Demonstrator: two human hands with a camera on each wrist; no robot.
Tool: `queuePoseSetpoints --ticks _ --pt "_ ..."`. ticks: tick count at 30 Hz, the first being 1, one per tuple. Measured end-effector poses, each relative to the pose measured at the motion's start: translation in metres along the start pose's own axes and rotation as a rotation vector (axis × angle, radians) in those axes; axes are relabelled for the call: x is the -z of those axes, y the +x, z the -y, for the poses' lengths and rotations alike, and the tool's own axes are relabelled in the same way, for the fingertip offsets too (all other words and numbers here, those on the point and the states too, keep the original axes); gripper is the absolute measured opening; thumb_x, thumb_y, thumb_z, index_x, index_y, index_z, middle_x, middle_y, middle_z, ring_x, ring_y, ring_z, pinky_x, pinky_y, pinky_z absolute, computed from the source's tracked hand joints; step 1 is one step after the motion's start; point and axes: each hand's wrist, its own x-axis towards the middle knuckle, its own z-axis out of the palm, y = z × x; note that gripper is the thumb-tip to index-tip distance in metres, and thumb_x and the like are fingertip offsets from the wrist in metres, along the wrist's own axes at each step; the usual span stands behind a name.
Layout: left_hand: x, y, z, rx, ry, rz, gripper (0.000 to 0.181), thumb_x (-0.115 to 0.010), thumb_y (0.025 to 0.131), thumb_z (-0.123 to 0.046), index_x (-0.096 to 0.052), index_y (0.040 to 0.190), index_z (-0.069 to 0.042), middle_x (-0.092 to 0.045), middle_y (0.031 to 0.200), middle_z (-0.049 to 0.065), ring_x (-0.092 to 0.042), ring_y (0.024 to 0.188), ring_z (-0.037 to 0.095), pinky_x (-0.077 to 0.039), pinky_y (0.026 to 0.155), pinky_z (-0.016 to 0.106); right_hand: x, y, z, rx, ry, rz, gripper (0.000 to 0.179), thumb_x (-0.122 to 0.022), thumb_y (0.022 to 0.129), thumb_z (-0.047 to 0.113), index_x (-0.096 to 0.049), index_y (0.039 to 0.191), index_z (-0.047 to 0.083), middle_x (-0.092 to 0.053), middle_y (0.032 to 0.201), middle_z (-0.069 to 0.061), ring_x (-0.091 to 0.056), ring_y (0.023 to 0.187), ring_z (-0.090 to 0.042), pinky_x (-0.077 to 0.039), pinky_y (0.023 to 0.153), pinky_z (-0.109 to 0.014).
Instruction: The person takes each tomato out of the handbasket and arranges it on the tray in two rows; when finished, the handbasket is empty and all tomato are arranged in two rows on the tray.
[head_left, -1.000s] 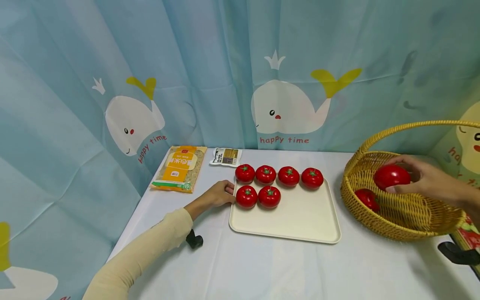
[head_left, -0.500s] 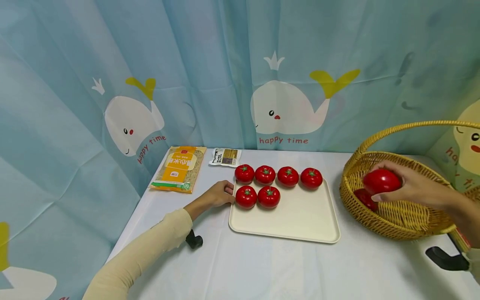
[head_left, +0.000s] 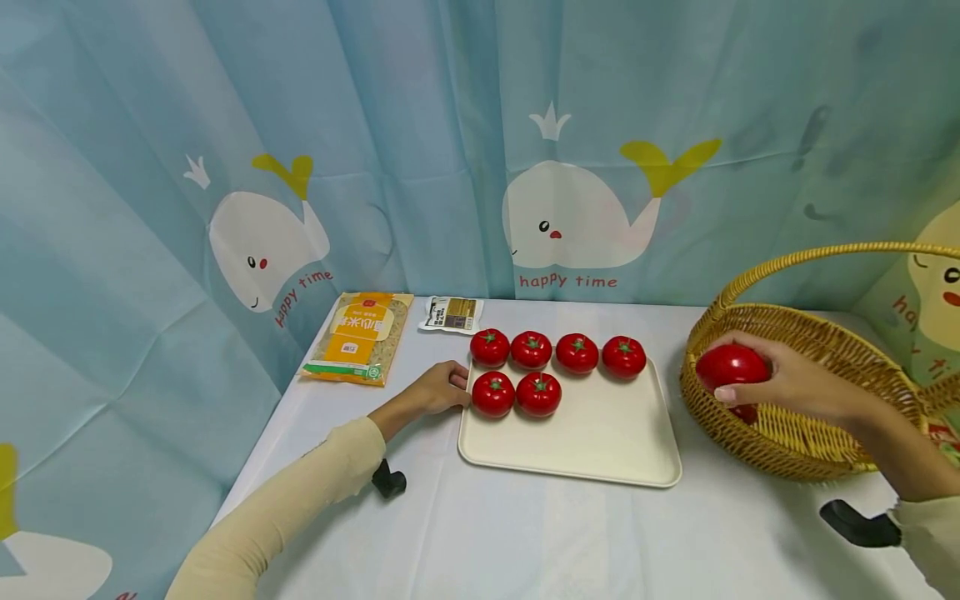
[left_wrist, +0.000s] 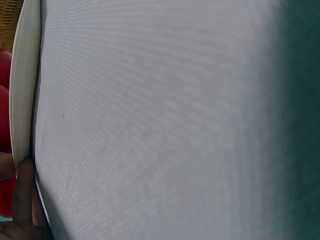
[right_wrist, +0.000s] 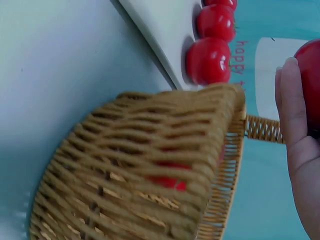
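At the left rim of a cream tray (head_left: 577,454), my left hand (head_left: 437,388) pinches the edge; the left wrist view has the thumb over the rim and fingers (left_wrist: 23,200) against its outer side. Several red tomatoes (head_left: 539,394) with green tops sit on the tray, a row at the back and two in front at the left. Above the left side of a wicker basket (head_left: 780,467), my right hand (head_left: 780,382) grips a tomato (head_left: 731,367). Below it another tomato (head_left: 745,412) lies in the basket, mostly hidden by the hand and the held one.
A yellow food packet (head_left: 358,337) and a small white sachet (head_left: 452,314) lie at the back left. An arched handle (head_left: 832,248) rises over the basket. Behind the table hangs a blue curtain (head_left: 435,125) with whale prints.
My right hand has moved left with the tomato, from over the middle of the basket to its left side. My left hand and the tray have stayed in place.
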Motion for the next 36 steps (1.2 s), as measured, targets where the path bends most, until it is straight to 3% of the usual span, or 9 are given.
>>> queuePoseSetpoints --ticks 7,14,20,23,27,31,36 --pt "0.001 0.000 -0.001 0.000 0.005 0.000 0.046 -0.071 0.078 0.000 -0.057 0.121 0.002 -0.060 0.098 0.009 -0.058 0.084 0.015 -0.057 0.072 0.023 -0.007 0.009 0.003 0.036 0.004 0.027 0.023 -0.042 0.104 0.008 -0.055 0.123 0.011 -0.064 0.101 0.001 -0.063 0.082 -0.023 -0.057 0.059 -0.037" --pt "0.000 -0.001 0.000 -0.007 0.015 -0.004 0.045 -0.071 0.079 -0.001 -0.057 0.121 0.002 -0.061 0.099 0.009 -0.058 0.084 0.015 -0.057 0.072 0.023 -0.022 0.015 0.007 0.005 -0.094 -0.017 0.027 -0.054 0.101 0.014 -0.061 0.127 0.013 -0.060 0.117 0.006 -0.057 0.101 -0.012 -0.057 0.072 -0.031" --pt "-0.001 0.000 0.002 -0.006 0.011 -0.008 0.045 -0.072 0.078 0.000 -0.056 0.121 0.002 -0.061 0.099 0.009 -0.059 0.084 0.015 -0.058 0.073 0.024 -0.031 0.022 0.004 0.042 -0.030 0.015 0.040 -0.062 0.095 0.008 -0.058 0.135 0.010 -0.061 0.125 -0.001 -0.060 0.104 -0.014 -0.060 0.075 -0.034" --pt "-0.001 0.000 0.001 -0.002 0.012 -0.007 0.045 -0.072 0.079 0.000 -0.056 0.121 0.002 -0.061 0.100 0.009 -0.059 0.084 0.015 -0.058 0.073 0.024 -0.035 0.026 0.002 0.066 -0.010 0.024 0.044 -0.065 0.092 0.006 -0.056 0.136 0.008 -0.063 0.124 -0.002 -0.062 0.103 -0.015 -0.061 0.075 -0.034" --pt "-0.001 -0.001 0.000 0.002 0.014 0.000 0.045 -0.071 0.079 -0.001 -0.056 0.121 0.001 -0.060 0.101 0.009 -0.059 0.085 0.016 -0.058 0.073 0.024 -0.041 0.030 0.002 0.037 -0.021 0.014 0.049 -0.070 0.089 0.009 -0.055 0.135 0.006 -0.063 0.118 -0.003 -0.063 0.099 -0.015 -0.061 0.073 -0.034" --pt "0.000 0.000 0.000 0.003 0.020 0.004 0.043 -0.071 0.080 -0.002 -0.057 0.121 0.001 -0.060 0.101 0.009 -0.058 0.085 0.016 -0.057 0.073 0.024 -0.047 0.034 0.001 -0.007 0.008 0.035 0.048 -0.073 0.086 0.011 -0.057 0.131 0.006 -0.061 0.117 -0.014 -0.063 0.099 -0.020 -0.061 0.074 -0.036" --pt "0.000 0.000 0.000 0.005 0.028 0.002 0.043 -0.070 0.081 -0.002 -0.056 0.121 0.001 -0.060 0.101 0.009 -0.058 0.086 0.016 -0.058 0.074 0.024 -0.055 0.038 0.000 0.004 0.017 0.036 0.045 -0.073 0.086 0.011 -0.058 0.129 0.005 -0.059 0.118 -0.018 -0.062 0.099 -0.020 -0.061 0.073 -0.036"
